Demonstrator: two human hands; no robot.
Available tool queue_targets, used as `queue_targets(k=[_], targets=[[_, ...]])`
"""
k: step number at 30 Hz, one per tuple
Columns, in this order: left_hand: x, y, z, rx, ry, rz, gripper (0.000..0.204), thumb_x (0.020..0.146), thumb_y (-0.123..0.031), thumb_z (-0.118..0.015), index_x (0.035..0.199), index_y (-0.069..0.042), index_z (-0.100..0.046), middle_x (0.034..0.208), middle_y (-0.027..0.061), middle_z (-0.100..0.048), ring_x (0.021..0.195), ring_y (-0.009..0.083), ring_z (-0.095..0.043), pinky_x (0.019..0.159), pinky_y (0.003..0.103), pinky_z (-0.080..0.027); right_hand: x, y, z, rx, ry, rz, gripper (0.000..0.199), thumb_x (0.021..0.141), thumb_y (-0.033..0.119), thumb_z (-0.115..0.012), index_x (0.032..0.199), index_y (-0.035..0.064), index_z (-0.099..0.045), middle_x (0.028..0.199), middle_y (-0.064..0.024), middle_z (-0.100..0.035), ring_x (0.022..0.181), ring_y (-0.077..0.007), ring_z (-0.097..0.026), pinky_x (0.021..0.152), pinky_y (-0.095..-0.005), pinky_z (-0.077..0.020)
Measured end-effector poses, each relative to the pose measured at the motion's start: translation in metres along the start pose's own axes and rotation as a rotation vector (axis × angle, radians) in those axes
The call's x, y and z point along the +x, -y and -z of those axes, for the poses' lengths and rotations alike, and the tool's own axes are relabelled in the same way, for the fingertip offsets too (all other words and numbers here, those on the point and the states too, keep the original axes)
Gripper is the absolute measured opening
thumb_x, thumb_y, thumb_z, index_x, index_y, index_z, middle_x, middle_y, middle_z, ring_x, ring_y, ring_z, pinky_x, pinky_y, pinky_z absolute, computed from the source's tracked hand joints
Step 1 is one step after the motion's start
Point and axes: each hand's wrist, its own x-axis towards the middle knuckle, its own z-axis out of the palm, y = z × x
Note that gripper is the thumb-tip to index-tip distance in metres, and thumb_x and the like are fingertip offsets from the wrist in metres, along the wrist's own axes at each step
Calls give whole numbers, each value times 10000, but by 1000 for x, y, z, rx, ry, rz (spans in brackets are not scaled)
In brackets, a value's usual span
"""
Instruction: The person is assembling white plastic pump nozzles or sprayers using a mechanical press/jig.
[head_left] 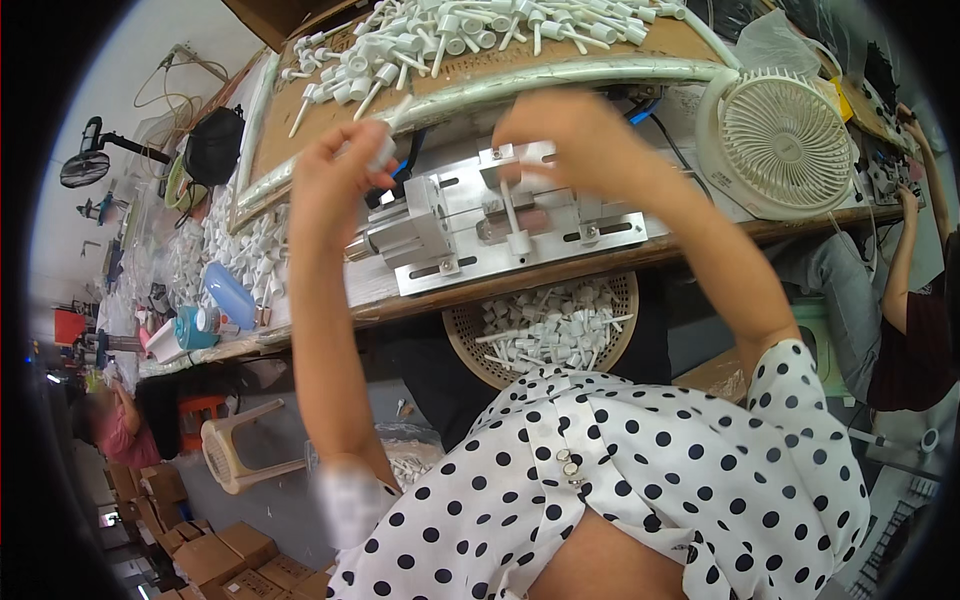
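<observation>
Basket point(462, 345) below tabletop's point(372, 285) front edge holds wht stemmed caps point(555, 330); cardboard tray point(600, 71) twd back, more. L hand point(330, 185) grips single cap point(384, 150) nr tray's front rim, stem pointing away. 2nd cap point(517, 243) at metal jig's point(425, 232) front edge, long axis front-to-back. R hand point(572, 140) above, blurred; can't tell grip.

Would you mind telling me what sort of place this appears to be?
It looks like a small factory or assembly workshop: identical white parts lie heaped in bulk and fill a basket, a metal machine sits on the bench, and cardboard boxes are piled nearby.
</observation>
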Motion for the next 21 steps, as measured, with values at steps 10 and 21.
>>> queue_targets(k=[10, 21], targets=[[-76, 76, -108, 570, -132, -581, 202, 687, -62, -704, 853, 4, -609, 986, 121, -577, 721, 177, -576, 599, 252, -482, 33, -132, 21, -717, 117, -481, 162, 723, 142, -558, 795, 8, -614, 770, -203, -612, 753, -350, -601, 693, -416, -469], [-77, 67, -116, 798, -107, -659, 217, 725, -84, -673, 886, 24, -577, 933, 136, -574, 762, 269, -592, 664, 328, -487, 12, -28, 52, 342, -344, -613, 276, 731, 247, -634, 842, -4, -612, 796, -202, -617, 790, -358, -590, 721, -378, -469]])
